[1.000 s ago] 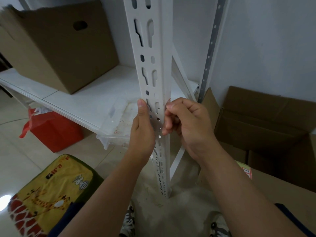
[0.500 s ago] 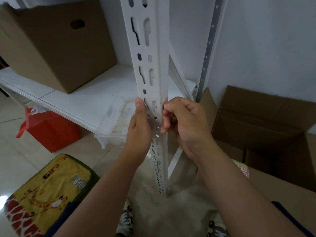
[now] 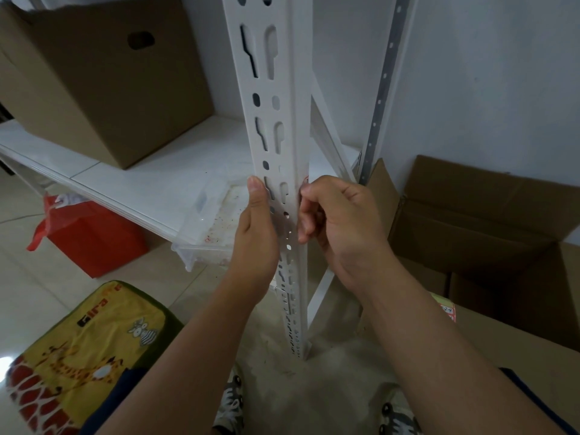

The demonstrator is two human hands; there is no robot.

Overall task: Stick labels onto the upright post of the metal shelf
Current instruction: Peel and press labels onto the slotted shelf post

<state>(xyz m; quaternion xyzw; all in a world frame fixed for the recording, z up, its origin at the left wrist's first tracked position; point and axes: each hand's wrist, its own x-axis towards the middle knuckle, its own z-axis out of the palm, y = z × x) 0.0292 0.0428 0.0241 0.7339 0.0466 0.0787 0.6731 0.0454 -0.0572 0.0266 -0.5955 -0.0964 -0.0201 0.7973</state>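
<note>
White upright post (image 3: 292,127), hands mid-label.
Left hand (image 3: 257,227) flat, steadying the post; right hand (image 3: 339,224) curled, pressing a barely visible label (image 3: 305,180) onto its side. No finished labels visible.

Looks like a storage room or stockroom corner, likely in a home or small shop; can't tell which; evidence: white slotted metal shelf post (image 3: 276,127) of bolt-free racking against a plain white wall (image 3: 489,73); closed cardboard box (image 3: 103,80) with a handle cutout sitting on the white shelf board (image 3: 150,180); more cardboard boxes (image 3: 489,221), flaps open, stacked on the floor to the right; red bag (image 3: 91,237) tucked under the shelf; clear plastic tray (image 3: 213,221) at the shelf edge; glossy tiled floor (image 3: 28,296), dusty near the post's foot; yellow cartoon-print cushion (image 3: 78,356) on the floor; no bench, no tools visible.
</note>
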